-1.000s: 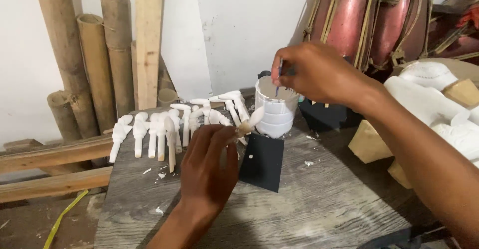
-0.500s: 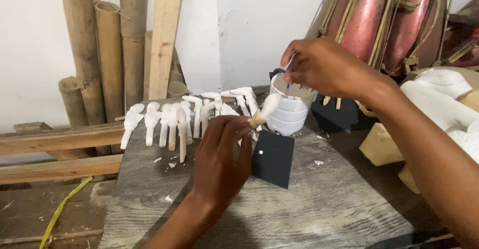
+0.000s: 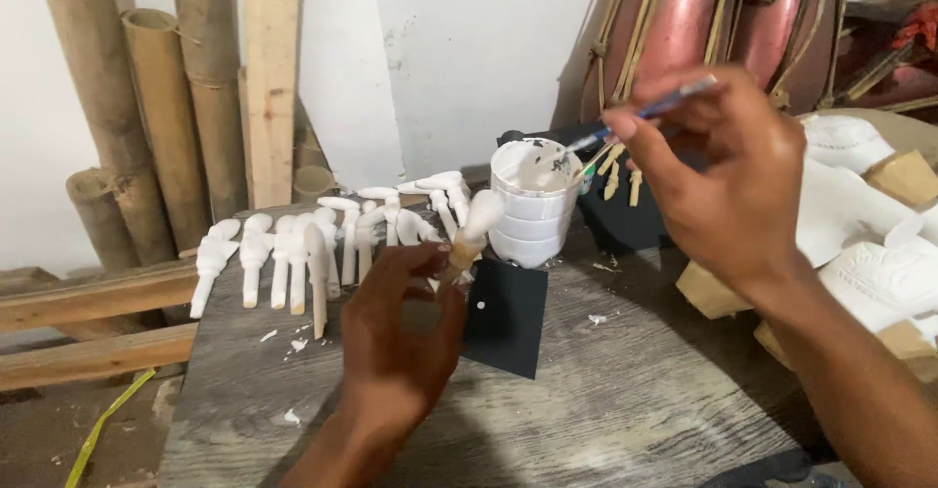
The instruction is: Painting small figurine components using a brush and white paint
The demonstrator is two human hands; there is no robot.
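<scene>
Paintbrush (image 3: 640, 117) first: the right hand (image 3: 728, 180) is pinching its thin blue handle between fingertips and thumb, closed firmly around it, with the bristle end dipping at the rim of the white cup (image 3: 532, 200), which is standing on the grey wooden table (image 3: 606, 410) just behind a dark square sheet (image 3: 506, 317). Over on the other side, the left hand (image 3: 401, 341) is gripping a small wooden peg (image 3: 469, 239) by its bare tan lower end, fingers wrapped shut around it, holding the white-coated rounded head up and tilted toward the cup, just beside it. That peg is looking light and stiff, but the white head is probably wet and easy to smear, so the bare wood at the bottom seems the sensible place to be holding it. The brush too is looking light and slim, best pinched near the middle of the handle. Spreading outward, a row of white-coated pegs (image 3: 293, 258) is lying side by side on the table's far left edge. A few uncoated pegs (image 3: 618, 175) are resting on a dark surface behind the cup. Bamboo poles (image 3: 166, 107) are leaning against the white wall, and reddish drums (image 3: 703, 19) are sitting at the back right, near white carved pieces (image 3: 879, 254).
</scene>
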